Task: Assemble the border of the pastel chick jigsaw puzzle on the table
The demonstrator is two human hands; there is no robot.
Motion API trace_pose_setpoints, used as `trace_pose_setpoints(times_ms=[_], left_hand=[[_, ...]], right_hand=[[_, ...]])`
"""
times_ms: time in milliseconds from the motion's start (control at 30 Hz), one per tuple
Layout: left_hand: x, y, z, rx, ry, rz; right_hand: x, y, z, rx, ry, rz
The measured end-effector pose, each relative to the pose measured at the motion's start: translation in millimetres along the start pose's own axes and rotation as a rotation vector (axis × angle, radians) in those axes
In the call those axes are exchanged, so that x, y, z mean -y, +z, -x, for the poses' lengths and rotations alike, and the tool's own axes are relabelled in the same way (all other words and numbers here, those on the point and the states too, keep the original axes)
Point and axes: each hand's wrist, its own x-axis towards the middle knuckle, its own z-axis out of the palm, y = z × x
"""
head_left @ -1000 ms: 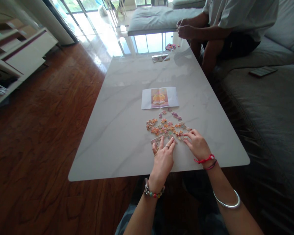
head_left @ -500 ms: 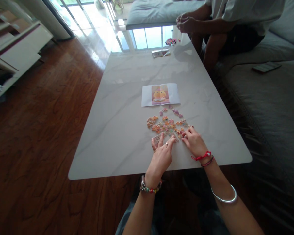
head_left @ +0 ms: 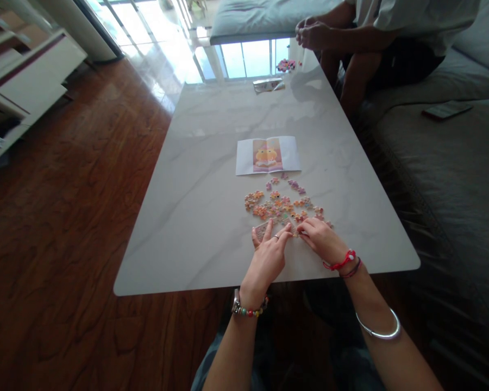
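Observation:
Several small orange and pink jigsaw pieces [head_left: 283, 205] lie scattered on the white marble table [head_left: 204, 201]. A folded sheet with the reference picture [head_left: 268, 155] lies just beyond them. My left hand [head_left: 267, 255] rests flat on a short joined strip of pieces [head_left: 264, 226], fingers stretched out. My right hand [head_left: 320, 239] sits beside it at the near edge of the pile, fingertips pinched on a small piece at the strip's right end.
Another person [head_left: 375, 38] sits on the grey sofa [head_left: 444, 157] at the far right, hands together over a second pile of pieces [head_left: 286, 65] and a packet [head_left: 268, 84]. A phone [head_left: 446, 110] lies on the sofa. Wooden floor and shelves [head_left: 20, 81] are to the left.
My right hand has shifted left toward my left hand and closed into a pinch at the strip's end. The view has tilted slightly; the left hand stays on the strip.

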Motion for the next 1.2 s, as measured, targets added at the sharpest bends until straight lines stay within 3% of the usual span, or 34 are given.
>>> trace_pose_setpoints(times_ms=[367, 600, 833, 1200], left_hand=[[12, -16, -4, -0.163, -0.014, 0.092], [55, -33, 8, -0.277, -0.052, 0.137], [59, -31, 14, -0.205, -0.087, 0.149], [60, -29, 17, -0.152, -0.113, 0.142]], right_hand=[[-14, -7, 5, -0.019, 0.008, -0.040], [26, 3, -7, -0.106, -0.134, -0.147], [61, 22, -17, -0.071, -0.145, -0.087], [64, 27, -21, -0.034, -0.154, -0.025]])
